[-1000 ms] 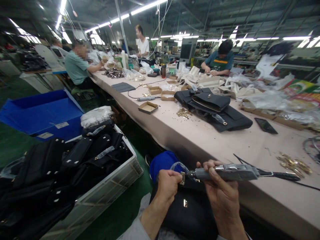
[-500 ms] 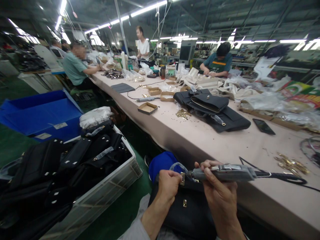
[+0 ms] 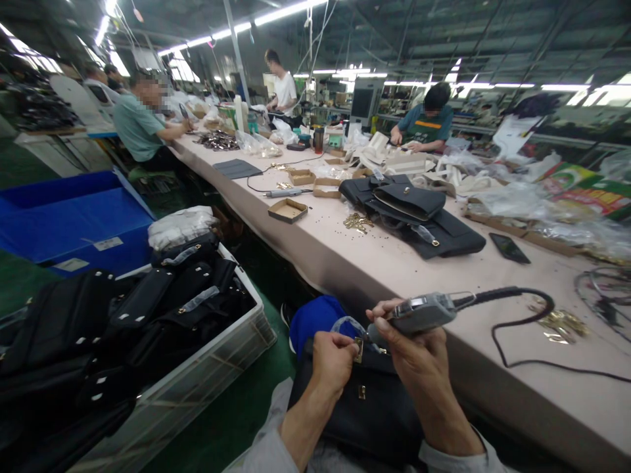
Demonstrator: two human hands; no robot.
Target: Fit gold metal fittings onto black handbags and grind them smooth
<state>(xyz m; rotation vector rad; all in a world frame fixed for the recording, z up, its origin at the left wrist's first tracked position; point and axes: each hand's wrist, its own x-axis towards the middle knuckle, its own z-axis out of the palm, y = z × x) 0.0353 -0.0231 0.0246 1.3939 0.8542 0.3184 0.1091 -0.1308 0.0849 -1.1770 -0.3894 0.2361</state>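
Note:
A black handbag (image 3: 367, 414) rests on my lap, with a gold clasp plate (image 3: 361, 392) on its front. My left hand (image 3: 331, 361) pinches a gold metal fitting (image 3: 358, 350) at the bag's upper edge. Wrapped in my right hand (image 3: 419, 351) is a grey electric screwdriver (image 3: 424, 311), its cord running off to the right. Its front end points down and left toward the fitting; whether the tip touches it I cannot tell. Clear plastic wrap (image 3: 349, 322) covers the bag's handle just behind the fitting.
Left of me, a white crate (image 3: 207, 368) holds several black bags; a blue bin (image 3: 73, 217) stands behind it. On the long table (image 3: 315, 256) lie another black bag (image 3: 444, 230), gold fittings (image 3: 564, 323), a phone (image 3: 509, 248) and small boxes (image 3: 288, 210). Co-workers sit and stand farther along.
My right hand has tilted the screwdriver, raising its rear end and shifting it slightly left. The cord now arches higher. My left hand keeps its pinch on the fitting.

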